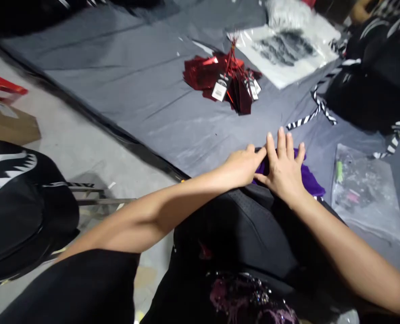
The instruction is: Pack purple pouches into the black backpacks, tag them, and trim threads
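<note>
My right hand (284, 171) lies palm down with its fingers spread on black and purple cloth (311, 180) at the table's near edge. Beside it, my left hand (245, 165) reaches in from the left. Its fingers are bent and pressed together at the cloth's left side, near my right thumb; what they hold, if anything, is hidden. A black fabric piece (254, 211) spreads below both hands, over the table edge toward my body.
On the grey table cover (135, 90) lie shiny red pieces with tags (232, 83), a white printed bag (284, 51), a clear bag (367, 191) and a black item with striped straps (372, 85). A cardboard box (12, 121) and black bag (20, 211) are at left.
</note>
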`<state>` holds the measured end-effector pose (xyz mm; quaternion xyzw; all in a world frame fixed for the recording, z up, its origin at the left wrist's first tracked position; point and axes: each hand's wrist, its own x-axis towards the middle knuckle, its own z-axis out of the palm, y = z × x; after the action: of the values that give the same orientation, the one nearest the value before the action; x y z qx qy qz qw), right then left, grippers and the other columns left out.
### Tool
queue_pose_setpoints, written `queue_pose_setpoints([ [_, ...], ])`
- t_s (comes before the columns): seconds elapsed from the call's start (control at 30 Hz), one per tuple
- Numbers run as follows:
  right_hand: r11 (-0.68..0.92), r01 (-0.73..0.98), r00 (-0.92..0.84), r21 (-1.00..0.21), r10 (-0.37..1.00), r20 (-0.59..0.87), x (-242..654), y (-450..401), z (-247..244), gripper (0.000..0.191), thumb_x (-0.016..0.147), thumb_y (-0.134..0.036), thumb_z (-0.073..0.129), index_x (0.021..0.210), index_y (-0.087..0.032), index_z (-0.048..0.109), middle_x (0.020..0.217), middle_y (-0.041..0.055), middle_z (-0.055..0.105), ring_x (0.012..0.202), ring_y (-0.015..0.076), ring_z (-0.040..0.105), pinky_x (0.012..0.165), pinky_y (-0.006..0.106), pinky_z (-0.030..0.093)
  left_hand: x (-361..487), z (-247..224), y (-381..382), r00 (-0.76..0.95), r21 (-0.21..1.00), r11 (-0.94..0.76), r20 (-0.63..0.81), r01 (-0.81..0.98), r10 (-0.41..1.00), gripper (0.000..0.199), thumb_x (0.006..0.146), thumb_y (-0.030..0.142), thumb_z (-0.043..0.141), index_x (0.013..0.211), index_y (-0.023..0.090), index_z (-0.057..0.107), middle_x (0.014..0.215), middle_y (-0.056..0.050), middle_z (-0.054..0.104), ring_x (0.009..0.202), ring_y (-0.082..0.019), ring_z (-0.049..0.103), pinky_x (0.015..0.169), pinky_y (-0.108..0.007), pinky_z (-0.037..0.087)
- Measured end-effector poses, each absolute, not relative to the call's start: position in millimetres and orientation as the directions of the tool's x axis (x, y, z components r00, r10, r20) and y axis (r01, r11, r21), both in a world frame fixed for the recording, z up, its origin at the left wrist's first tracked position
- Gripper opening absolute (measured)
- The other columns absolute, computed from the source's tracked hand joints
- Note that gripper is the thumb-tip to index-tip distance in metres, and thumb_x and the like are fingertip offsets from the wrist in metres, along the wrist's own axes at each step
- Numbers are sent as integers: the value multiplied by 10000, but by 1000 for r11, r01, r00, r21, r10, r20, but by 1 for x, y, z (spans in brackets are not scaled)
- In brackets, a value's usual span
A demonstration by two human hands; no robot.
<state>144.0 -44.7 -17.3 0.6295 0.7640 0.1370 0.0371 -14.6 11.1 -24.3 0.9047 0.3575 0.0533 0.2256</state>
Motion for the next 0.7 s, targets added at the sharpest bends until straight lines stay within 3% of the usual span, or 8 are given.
queue_pose_setpoints([
  [0.17, 137, 960, -150, 244, 988, 36, 174, -55, -23, 1059, 803, -563, 651, 1571, -148, 51, 1616, 230, 20, 1469, 440, 93, 1094, 718, 106, -4, -29, 19, 733, 441, -617, -157, 652, 662, 875, 856, 157, 531, 1551, 269, 13, 1288, -138, 486, 1004, -231, 619, 816, -318, 480],
  [0.27, 143, 960, -160, 242, 986, 54, 175, -51, -26, 1018, 833, -577, 603, 1572, -164, 35, 1620, 213, 22, 1476, 428, 75, 1095, 721, 105, 1, -28, 23, 732, 419, -621, -188, 662, 654, 875, 851, 149, 527, 1551, 256, 12, 1288, -141, 477, 1003, -231, 618, 821, -314, 480],
  [0.43, 178, 952, -203, 247, 976, 76, 160, -33, -31, 924, 880, -573, 523, 1573, -203, 35, 1630, 168, 45, 1491, 390, 31, 1123, 694, 91, 5, -29, 26, 732, 415, -620, -206, 666, 649, 708, 877, 204, 503, 1510, 209, 185, 1227, -134, 489, 986, -239, 616, 824, -324, 488],
  [0.7, 111, 971, -114, 211, 993, 3, 158, -35, -33, 1011, 856, -624, 529, 1566, -182, -39, 1624, 185, 6, 1479, 425, 9, 1102, 716, 80, 3, -36, 27, 722, 443, -593, -215, 673, 658, 843, 858, 227, 526, 1535, 282, 27, 1237, -115, 468, 1036, -251, 601, 883, -349, 475],
])
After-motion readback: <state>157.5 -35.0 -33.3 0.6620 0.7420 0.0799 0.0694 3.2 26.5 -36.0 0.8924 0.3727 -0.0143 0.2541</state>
